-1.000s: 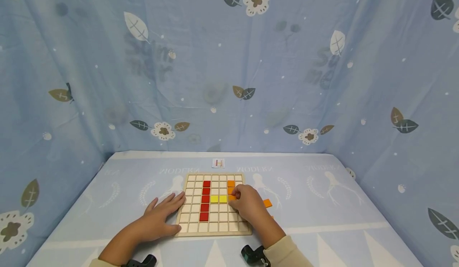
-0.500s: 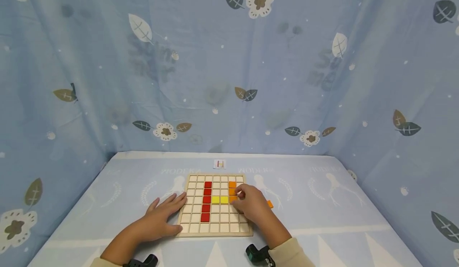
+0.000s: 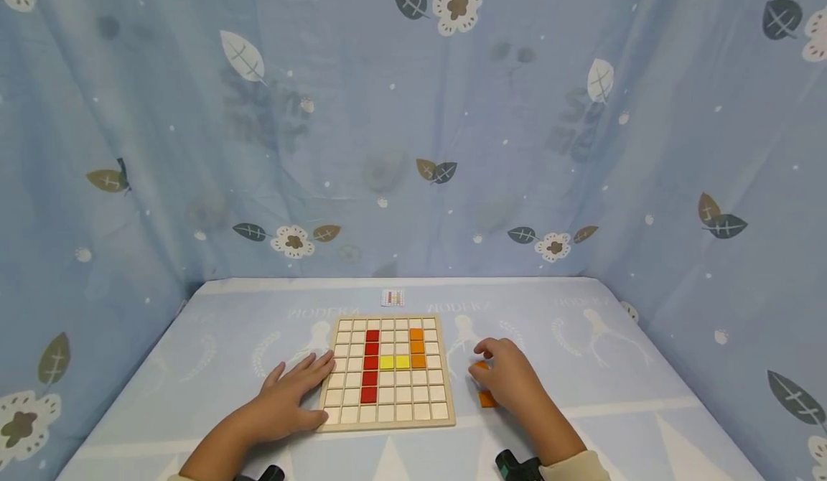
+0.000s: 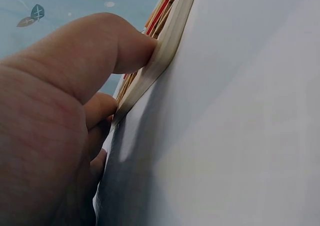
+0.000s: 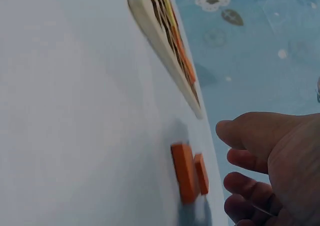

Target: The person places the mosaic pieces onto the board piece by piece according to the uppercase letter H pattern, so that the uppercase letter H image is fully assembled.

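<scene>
A wooden grid board [image 3: 403, 395] lies on the table with a column of red tiles [image 3: 370, 362], two yellow tiles [image 3: 394, 362] and three orange tiles [image 3: 417, 348] in its cells. My left hand [image 3: 287, 402] rests along the board's left edge, fingers spread; in the left wrist view its thumb [image 4: 127, 48] presses the rim. My right hand [image 3: 510, 373] is right of the board with fingers loosely bent, holding nothing. Below it are two loose orange tiles, one nearer [image 3: 487, 399] and one partly hidden by the fingers. Both tiles [image 5: 185, 173] show in the right wrist view, apart from the fingers.
A small printed card [image 3: 392, 298] lies behind the board. Blue patterned curtain [image 3: 413, 143] encloses the back and sides of the table. Black devices [image 3: 520, 467] sit at the wrists.
My right hand has let go of the third orange tile in the grid and moved right, off the board, to above the loose orange tiles. The left hand stays put.
</scene>
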Available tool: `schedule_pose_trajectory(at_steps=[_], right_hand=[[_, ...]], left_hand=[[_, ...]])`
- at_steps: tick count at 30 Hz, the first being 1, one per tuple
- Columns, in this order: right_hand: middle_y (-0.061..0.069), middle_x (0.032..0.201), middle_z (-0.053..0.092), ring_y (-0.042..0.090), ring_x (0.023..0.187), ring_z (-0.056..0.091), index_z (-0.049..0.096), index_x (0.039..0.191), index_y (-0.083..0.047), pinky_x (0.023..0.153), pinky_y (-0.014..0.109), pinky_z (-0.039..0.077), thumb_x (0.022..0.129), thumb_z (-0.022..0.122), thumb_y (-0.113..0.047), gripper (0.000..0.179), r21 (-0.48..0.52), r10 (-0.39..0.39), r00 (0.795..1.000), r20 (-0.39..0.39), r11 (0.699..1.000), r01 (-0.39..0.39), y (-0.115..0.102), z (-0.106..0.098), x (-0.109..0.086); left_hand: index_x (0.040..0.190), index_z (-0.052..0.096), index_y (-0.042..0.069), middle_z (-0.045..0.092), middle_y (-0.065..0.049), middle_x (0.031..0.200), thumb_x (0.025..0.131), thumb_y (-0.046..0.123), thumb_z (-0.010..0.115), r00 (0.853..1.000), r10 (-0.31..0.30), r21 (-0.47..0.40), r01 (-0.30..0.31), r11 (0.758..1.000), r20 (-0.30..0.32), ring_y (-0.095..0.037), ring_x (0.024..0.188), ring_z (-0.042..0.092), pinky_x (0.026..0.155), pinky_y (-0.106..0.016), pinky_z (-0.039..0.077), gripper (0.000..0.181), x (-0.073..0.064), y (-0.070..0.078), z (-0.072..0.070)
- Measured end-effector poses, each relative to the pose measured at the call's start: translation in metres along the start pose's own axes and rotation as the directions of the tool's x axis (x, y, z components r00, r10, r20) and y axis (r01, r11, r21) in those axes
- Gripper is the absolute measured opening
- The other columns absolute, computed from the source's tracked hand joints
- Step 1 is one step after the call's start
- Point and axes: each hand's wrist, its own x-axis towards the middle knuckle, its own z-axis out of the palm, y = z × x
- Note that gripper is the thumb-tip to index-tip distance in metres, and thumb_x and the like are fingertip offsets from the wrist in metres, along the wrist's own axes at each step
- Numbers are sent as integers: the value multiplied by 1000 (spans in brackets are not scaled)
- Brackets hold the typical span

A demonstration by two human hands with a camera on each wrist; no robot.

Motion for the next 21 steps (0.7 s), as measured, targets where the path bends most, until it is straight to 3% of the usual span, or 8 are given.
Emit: schedule_pose_trajectory(at_steps=[8,12,21], right_hand=[[7,116,66,26,107,63,72,118,-13,99,54,53,86,86,-28,38,66,55,998,24,996,-57,25,1,-4],[5,111,66,23,101,62,71,118,-12,96,52,54,85,85,-27,39,63,58,998,33,996,-60,25,5,-7],[4,106,65,21,97,63,73,109,-9,94,50,55,86,85,-23,29,21,43,999,1,999,-43,23,2,-6]], left_hand=[[164,39,19,28,3,173,85,40,83,1000,7,0,-7,1000,8,-38,162,17,121,-72,-6,93,0,2,-3],[164,39,19,28,5,173,85,40,82,1000,-11,16,10,1000,7,-36,162,18,121,-71,-6,92,-2,1,-4],[164,37,18,27,1,174,85,42,82,1000,31,-24,-31,999,3,-39,162,16,120,-72,-6,94,-5,0,-3]])
